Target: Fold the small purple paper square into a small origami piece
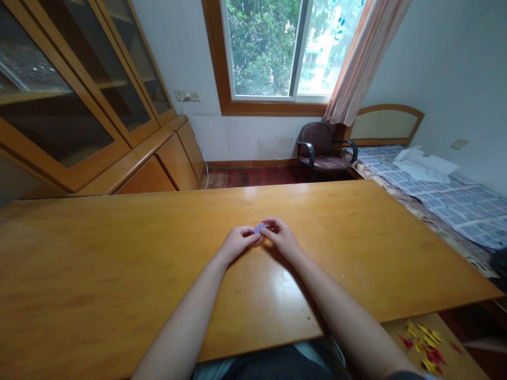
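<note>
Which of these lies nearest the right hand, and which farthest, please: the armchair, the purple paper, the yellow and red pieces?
1. Purple paper: pinched by the right hand and left hand.
2. Yellow and red pieces: low right, beside the person.
3. Armchair: beyond the table, by the window.

open sweep of table (99, 274) left of left hand (236, 244), right of right hand (283, 238) and ahead. hemmed past the far edge by cabinet (166, 158), chair (322, 150), bed (447, 195); paper scraps (425, 343) low right.
</note>
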The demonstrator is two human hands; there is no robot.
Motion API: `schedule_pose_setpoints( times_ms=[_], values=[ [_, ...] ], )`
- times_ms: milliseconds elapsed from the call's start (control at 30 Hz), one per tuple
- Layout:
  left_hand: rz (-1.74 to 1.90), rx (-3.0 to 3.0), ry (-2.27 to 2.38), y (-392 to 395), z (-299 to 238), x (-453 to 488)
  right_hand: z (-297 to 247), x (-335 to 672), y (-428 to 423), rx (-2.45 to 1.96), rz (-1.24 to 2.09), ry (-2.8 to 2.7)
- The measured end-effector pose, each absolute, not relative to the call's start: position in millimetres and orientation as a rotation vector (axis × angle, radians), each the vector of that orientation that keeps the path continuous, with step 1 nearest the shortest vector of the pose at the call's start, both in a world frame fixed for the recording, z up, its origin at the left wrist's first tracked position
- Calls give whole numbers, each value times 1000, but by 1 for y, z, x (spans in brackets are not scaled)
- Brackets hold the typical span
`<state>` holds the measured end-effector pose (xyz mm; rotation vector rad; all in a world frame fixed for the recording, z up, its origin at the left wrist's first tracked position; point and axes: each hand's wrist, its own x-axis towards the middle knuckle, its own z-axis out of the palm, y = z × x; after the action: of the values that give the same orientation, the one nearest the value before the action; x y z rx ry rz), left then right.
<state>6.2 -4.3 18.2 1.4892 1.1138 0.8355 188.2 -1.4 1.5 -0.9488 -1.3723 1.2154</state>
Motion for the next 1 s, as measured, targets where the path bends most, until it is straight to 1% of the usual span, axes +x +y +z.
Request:
schedule_pose_setpoints(
  times_ms=[333,767,1000],
  values=[
    [792,1439,1117,-7,24,8,9,187,-3,-935,1279,-1315],
    [765,1349,989,-4,23,1,8,187,-1,-907,1325,-1292],
    [764,1373,1018,-4,24,2,8,187,-3,-906,1344,-1291]
  ],
)
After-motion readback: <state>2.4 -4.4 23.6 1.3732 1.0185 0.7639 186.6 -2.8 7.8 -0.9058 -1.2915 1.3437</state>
